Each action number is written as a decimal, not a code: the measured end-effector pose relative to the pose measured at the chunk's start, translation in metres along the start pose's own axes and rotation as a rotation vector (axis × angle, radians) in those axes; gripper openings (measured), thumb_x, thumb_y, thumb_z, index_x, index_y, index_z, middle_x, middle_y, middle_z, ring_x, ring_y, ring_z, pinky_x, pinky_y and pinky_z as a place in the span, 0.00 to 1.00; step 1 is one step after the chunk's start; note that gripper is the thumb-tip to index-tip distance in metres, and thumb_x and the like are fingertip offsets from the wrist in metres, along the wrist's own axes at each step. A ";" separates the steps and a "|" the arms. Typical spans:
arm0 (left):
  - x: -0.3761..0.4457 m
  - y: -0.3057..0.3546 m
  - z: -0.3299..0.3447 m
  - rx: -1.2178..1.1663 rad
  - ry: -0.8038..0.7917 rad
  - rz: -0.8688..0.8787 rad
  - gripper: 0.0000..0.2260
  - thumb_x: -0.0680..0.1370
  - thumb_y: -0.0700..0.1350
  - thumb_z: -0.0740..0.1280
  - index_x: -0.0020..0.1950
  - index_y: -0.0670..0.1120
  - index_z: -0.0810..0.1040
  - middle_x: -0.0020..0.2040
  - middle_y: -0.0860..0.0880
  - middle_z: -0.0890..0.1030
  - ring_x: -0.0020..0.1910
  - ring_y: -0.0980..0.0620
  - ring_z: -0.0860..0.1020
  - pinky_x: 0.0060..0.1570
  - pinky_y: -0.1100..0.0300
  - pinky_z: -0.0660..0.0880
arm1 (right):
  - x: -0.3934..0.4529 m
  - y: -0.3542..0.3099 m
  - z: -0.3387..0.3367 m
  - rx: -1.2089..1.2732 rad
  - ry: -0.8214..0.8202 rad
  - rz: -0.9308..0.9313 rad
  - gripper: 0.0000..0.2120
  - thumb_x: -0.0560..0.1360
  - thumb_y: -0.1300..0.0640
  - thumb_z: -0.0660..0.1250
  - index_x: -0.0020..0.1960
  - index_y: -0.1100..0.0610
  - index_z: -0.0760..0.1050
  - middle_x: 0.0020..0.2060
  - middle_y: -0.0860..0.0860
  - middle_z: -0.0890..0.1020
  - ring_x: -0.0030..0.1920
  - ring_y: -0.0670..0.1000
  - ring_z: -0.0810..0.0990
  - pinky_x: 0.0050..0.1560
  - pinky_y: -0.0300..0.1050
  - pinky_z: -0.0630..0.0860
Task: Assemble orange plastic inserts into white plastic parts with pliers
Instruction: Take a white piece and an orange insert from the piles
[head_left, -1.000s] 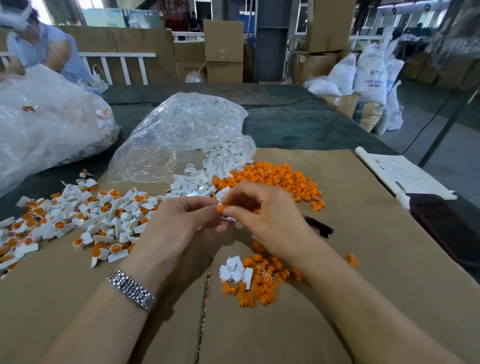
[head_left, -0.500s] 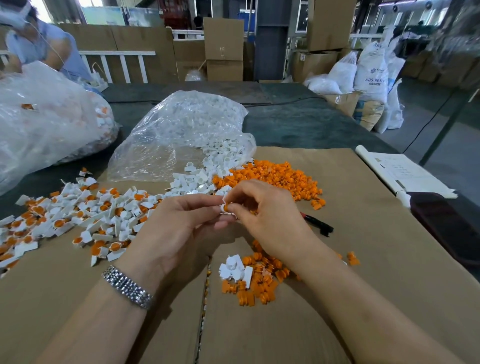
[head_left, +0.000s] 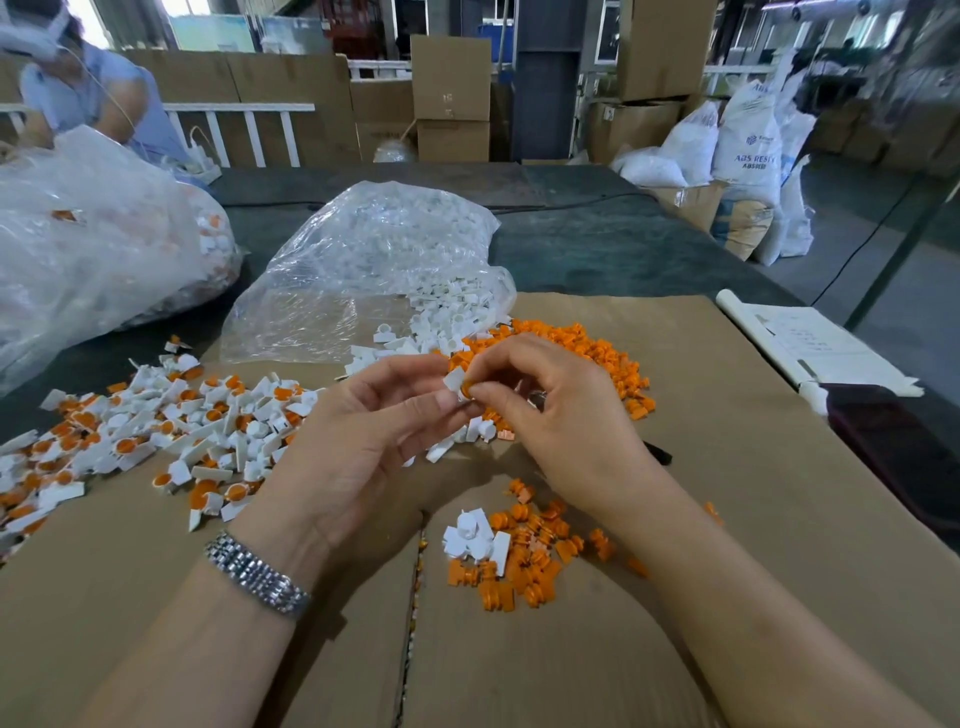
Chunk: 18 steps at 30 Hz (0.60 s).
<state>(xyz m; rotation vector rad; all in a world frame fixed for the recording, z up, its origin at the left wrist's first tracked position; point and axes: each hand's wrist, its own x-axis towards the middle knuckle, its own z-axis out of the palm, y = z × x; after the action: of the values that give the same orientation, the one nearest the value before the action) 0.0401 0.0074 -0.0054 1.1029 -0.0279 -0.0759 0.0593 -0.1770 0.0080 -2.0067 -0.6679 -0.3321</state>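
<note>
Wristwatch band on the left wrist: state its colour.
Silver metal links on the wristwatch band, shown clearest in the head view, the only one.

arms: bare, sleeveless | left wrist: silver metal link watch (head_left: 258, 576)

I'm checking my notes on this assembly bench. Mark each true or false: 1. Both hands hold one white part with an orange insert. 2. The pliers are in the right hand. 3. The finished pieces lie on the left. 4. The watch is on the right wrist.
1. True: the left hand and right hand pinch the white part with its orange insert.
2. False: neither hand visibly holds a tool.
3. True: the finished pieces lie on the left.
4. False: the watch is on the left wrist.
</note>
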 end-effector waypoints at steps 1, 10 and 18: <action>0.000 0.001 -0.001 0.014 -0.016 -0.023 0.12 0.69 0.33 0.74 0.52 0.38 0.86 0.51 0.37 0.86 0.52 0.41 0.86 0.49 0.60 0.82 | 0.000 0.000 0.000 -0.029 -0.003 -0.028 0.03 0.79 0.62 0.70 0.51 0.58 0.82 0.46 0.48 0.81 0.47 0.45 0.79 0.48 0.34 0.74; -0.009 0.003 0.006 0.501 -0.004 0.229 0.11 0.69 0.47 0.76 0.50 0.58 0.88 0.46 0.51 0.88 0.46 0.51 0.87 0.46 0.68 0.80 | -0.002 0.001 0.002 0.023 0.007 0.069 0.04 0.78 0.61 0.71 0.51 0.54 0.81 0.42 0.46 0.82 0.42 0.47 0.80 0.44 0.37 0.78; -0.005 0.006 0.001 0.274 -0.027 0.126 0.16 0.67 0.46 0.77 0.54 0.47 0.88 0.52 0.41 0.87 0.53 0.43 0.86 0.50 0.60 0.82 | -0.002 0.002 -0.002 0.096 -0.054 0.040 0.12 0.77 0.59 0.73 0.60 0.52 0.81 0.45 0.45 0.82 0.49 0.46 0.82 0.53 0.42 0.80</action>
<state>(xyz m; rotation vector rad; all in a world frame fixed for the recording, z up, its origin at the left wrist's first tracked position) 0.0354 0.0094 0.0005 1.3717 -0.1349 0.0272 0.0588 -0.1807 0.0065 -1.9408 -0.6638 -0.2185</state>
